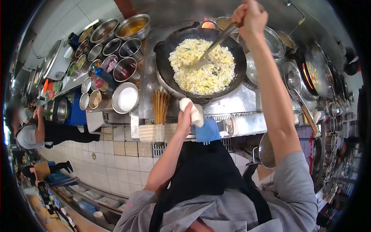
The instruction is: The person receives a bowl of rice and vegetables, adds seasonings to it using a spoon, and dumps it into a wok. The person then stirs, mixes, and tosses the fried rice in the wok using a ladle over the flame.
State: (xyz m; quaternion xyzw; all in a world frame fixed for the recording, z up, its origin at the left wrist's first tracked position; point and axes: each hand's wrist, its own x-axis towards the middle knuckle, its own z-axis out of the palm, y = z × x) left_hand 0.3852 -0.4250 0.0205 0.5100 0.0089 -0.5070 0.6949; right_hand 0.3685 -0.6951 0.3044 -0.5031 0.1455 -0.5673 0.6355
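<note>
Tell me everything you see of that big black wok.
The round, dark wok looks metal, inner walls bare around yellow-flecked rice. It sits on the stove, flame beyond its far rim. A tool in the right hand reaches into the rice; a cloth in the left hand is by the near rim, contact unclear.

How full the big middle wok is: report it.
Partly full: rice with yellow bits is heaped across the middle of the wok, and bare dark metal shows around it.
</note>
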